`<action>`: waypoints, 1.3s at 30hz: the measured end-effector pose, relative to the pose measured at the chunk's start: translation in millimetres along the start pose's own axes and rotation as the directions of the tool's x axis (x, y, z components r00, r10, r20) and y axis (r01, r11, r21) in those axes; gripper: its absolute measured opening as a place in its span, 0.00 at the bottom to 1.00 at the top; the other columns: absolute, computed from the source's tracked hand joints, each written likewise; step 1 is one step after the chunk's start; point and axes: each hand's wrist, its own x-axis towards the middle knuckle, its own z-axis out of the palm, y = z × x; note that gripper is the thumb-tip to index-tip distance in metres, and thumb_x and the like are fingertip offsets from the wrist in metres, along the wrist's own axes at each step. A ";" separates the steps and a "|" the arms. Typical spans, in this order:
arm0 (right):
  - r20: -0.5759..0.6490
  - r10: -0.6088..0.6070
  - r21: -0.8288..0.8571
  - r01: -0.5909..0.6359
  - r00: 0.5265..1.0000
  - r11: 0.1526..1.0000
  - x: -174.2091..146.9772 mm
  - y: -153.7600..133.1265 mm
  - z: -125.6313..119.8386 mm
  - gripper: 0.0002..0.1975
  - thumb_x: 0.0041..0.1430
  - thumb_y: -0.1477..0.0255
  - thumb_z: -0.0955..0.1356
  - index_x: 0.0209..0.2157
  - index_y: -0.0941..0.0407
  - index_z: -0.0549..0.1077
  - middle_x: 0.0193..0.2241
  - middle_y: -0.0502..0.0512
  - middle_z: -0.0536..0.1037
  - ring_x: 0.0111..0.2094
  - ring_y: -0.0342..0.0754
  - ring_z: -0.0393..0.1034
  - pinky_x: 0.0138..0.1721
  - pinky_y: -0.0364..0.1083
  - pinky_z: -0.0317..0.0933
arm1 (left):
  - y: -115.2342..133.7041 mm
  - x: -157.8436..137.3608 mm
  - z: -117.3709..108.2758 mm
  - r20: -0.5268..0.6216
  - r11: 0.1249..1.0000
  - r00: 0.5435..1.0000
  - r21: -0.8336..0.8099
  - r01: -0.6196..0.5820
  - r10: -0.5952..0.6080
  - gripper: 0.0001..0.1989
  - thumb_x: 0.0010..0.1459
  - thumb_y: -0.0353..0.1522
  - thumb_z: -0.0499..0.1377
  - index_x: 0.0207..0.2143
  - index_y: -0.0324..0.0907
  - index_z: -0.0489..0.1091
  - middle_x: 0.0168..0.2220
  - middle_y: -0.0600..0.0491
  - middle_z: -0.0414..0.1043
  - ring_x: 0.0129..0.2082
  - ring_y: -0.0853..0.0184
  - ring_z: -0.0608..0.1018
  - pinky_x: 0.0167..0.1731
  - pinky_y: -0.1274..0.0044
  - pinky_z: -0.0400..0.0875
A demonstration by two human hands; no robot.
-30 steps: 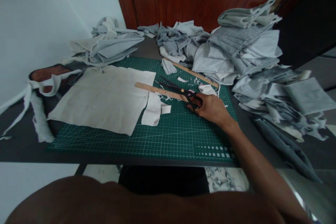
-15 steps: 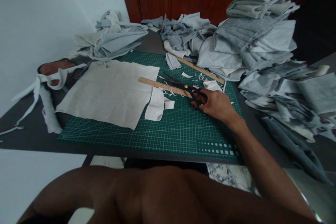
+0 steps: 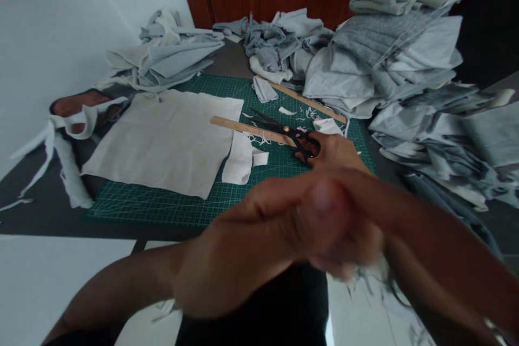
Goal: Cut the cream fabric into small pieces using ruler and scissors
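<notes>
My right hand point(image 3: 334, 150) is closed on the handles of black scissors point(image 3: 286, 130), fingers through the loops. The blades lie slightly parted over a wooden ruler point(image 3: 227, 124) on the green cutting mat point(image 3: 154, 208). My left hand point(image 3: 279, 232) is large and blurred close to the camera, in front of my right forearm. Its thumb is bent and its fingers are smeared, so their grip is unclear. A pale cloth piece point(image 3: 166, 143) lies flat on the mat, under the ruler's left end. Beside it sits a narrow cloth scrap point(image 3: 238, 158).
A second wooden ruler point(image 3: 310, 101) lies along the mat's far right edge, near cut threads. Grey cloth piles point(image 3: 377, 59) rise at the right, and folded cloths point(image 3: 162, 62) lie at the back left. White strips point(image 3: 67, 159) hang over a brown item at the left.
My left hand has come up into the foreground, overlapping my right forearm in view. The scissors and cloth stay in place, and the view has shifted slightly.
</notes>
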 end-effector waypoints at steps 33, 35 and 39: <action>-0.126 0.085 0.036 -0.081 0.988 0.996 5.2 -4.1 8.2 0.19 0.63 0.54 0.69 0.42 0.56 0.78 0.36 0.61 0.84 0.36 0.58 0.79 0.32 0.47 0.59 | -79.7 38.9 -130.6 -0.255 0.509 0.893 0.860 0.033 0.372 0.23 0.71 0.33 0.41 0.43 0.39 0.76 0.45 0.46 0.80 0.48 0.58 0.77 0.54 0.63 0.69; -0.135 0.093 0.057 -0.086 0.987 0.995 6.1 -3.5 7.5 0.18 0.64 0.55 0.68 0.41 0.56 0.77 0.36 0.61 0.84 0.36 0.57 0.79 0.33 0.47 0.59 | -85.2 41.2 -124.3 -0.228 0.345 0.942 0.929 0.135 0.246 0.26 0.73 0.39 0.40 0.43 0.38 0.76 0.44 0.42 0.79 0.46 0.52 0.77 0.53 0.59 0.69; -0.147 0.098 0.098 -0.084 0.984 0.992 7.2 -3.2 5.8 0.17 0.64 0.56 0.68 0.42 0.55 0.77 0.36 0.60 0.84 0.36 0.57 0.79 0.34 0.47 0.60 | -102.5 42.3 -107.1 -0.283 0.097 0.936 0.958 0.268 0.211 0.21 0.68 0.44 0.54 0.49 0.36 0.73 0.46 0.38 0.75 0.49 0.45 0.74 0.51 0.57 0.70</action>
